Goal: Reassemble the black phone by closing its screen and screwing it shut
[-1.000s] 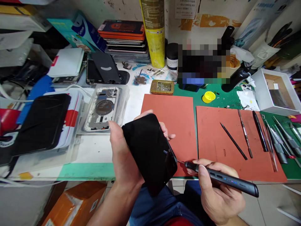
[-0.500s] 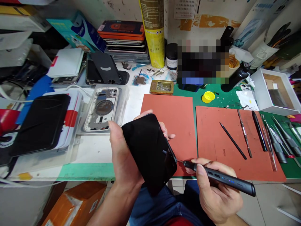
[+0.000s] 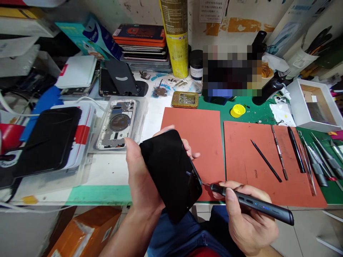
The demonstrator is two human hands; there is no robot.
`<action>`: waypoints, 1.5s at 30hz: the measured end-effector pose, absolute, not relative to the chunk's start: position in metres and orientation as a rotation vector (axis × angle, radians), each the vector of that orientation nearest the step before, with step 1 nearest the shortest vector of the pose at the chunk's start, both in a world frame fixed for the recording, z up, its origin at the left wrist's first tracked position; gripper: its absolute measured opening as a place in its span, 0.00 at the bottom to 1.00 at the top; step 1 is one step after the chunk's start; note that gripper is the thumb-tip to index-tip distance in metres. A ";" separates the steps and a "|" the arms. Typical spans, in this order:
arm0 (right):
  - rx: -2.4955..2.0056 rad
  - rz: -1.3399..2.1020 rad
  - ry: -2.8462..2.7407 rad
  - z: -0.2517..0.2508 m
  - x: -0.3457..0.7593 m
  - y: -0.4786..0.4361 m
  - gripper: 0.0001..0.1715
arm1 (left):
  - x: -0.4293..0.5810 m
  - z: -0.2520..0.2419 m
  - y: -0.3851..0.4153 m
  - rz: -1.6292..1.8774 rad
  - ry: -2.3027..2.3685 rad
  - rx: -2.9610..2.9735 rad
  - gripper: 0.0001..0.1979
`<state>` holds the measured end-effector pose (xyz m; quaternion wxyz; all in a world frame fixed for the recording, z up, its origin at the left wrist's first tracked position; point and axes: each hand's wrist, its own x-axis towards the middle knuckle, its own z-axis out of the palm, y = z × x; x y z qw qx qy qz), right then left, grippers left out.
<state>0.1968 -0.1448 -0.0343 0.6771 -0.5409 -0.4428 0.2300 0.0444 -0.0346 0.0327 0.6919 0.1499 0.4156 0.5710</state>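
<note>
Left hand (image 3: 146,178): curled firmly around a black phone (image 3: 170,167), thumb along one long side, fingers wrapped behind with their tips showing at the other; the phone is held tilted, in the air, its screen toward the viewer and its lower end over the front edge of the tabletop (image 3: 103,169). Right hand (image 3: 250,217): closed about a pen-shaped electric screwdriver (image 3: 265,207), thumb on top, its thin bit reaching the phone's lower edge near a corner; whether the bit is seated is too small to tell. A slanted bit would probably slip, marring the frame or rounding a screw head, since neither phone nor driver rests on a support. A loosened screw could drop past the tabletop's front edge to the floor (image 3: 291,233), and a slackened left grip could let the phone follow. Beyond the hands lies a left red mat (image 3: 193,132); toward the tabletop's right edge, a right red mat (image 3: 238,153) bears a black pick (image 3: 266,160) and a metal spudger (image 3: 279,151). Farther back stand a gold tin (image 3: 184,99) and a yellow cup (image 3: 238,111).
</note>
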 end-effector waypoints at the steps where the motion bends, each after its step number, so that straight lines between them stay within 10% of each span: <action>1: -1.212 0.516 -0.996 -0.034 0.197 -0.145 0.12 | 0.044 0.033 -0.035 1.273 0.931 0.334 0.40; 45: -1.207 0.503 -1.001 -0.033 0.196 -0.143 0.13 | 0.045 0.033 -0.036 1.279 0.952 0.347 0.40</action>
